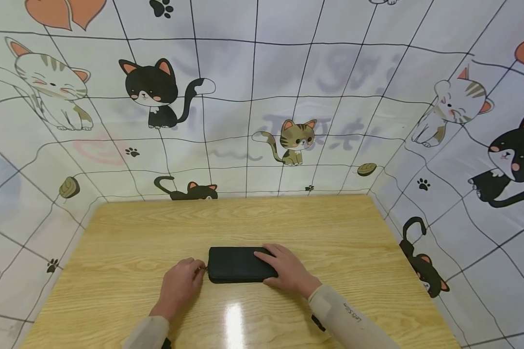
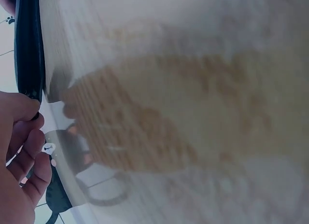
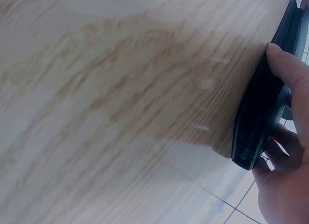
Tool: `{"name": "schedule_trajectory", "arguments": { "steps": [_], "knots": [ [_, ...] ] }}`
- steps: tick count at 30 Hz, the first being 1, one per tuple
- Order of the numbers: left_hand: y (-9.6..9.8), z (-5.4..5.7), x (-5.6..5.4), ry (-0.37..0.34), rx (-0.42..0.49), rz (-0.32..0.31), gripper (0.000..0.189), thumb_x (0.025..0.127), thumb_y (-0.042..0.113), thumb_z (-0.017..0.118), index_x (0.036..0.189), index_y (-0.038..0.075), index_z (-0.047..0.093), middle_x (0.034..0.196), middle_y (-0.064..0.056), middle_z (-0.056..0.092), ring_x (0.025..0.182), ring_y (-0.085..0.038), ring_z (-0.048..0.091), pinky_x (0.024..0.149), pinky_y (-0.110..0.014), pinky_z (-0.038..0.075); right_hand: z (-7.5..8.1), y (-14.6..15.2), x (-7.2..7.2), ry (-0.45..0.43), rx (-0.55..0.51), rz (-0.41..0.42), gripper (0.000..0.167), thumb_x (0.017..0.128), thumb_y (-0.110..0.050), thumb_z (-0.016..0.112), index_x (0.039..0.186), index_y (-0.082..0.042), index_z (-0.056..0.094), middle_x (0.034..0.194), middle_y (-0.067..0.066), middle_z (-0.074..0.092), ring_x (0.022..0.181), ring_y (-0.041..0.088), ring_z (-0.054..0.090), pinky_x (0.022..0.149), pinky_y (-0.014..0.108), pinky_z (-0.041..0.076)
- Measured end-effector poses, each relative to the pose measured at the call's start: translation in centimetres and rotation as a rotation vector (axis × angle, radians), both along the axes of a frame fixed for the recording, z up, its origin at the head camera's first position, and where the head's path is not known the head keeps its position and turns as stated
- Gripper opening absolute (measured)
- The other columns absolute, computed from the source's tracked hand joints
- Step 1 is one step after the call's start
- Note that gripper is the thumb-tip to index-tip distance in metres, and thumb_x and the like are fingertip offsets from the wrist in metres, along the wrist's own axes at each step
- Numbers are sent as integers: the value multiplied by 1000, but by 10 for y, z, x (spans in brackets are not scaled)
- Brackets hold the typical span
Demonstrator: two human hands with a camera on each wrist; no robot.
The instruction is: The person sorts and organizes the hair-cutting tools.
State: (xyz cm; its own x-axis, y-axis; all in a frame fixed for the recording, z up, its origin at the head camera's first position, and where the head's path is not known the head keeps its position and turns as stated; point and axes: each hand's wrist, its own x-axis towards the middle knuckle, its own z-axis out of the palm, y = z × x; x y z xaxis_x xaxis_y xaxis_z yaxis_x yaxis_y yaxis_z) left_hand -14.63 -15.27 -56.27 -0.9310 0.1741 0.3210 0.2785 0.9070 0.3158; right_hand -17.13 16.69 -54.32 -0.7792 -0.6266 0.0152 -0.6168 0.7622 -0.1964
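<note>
A long black zip-around wallet [image 1: 237,264] lies flat on the wooden table, its zipper edge showing in the right wrist view. At the wallet's left end, my left hand [image 1: 182,285] pinches the small zipper pull between thumb and fingertips. In the left wrist view that thumb and forefinger meet at the corner of the wallet [image 2: 29,50], and the pull is mostly hidden by them. My right hand [image 1: 290,271] grips the wallet's right end, thumb on the near edge and fingers spread over the top. The right wrist view shows the thumb [image 3: 285,64] pressed along the wallet's side.
The light wood table [image 1: 157,223] extends around the wallet on all sides and reflects a bright light near the front. Behind and beside it hangs white cloth [image 1: 227,145] with black grid lines and cartoon cats.
</note>
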Motion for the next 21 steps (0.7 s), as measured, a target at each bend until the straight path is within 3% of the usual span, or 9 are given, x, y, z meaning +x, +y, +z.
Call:
{"name": "schedule_trajectory", "arguments": {
  "steps": [21],
  "knots": [
    [1, -1, -17, -13, -7, 35, 4, 84, 15, 74, 87, 16, 75, 75, 4, 65, 64, -8, 54, 56, -27, 45, -2, 3, -1, 10, 12, 19, 74, 87, -50, 68, 151, -28, 37, 155, 9, 36, 142, 28, 37, 113, 47, 36]
  ]
}}
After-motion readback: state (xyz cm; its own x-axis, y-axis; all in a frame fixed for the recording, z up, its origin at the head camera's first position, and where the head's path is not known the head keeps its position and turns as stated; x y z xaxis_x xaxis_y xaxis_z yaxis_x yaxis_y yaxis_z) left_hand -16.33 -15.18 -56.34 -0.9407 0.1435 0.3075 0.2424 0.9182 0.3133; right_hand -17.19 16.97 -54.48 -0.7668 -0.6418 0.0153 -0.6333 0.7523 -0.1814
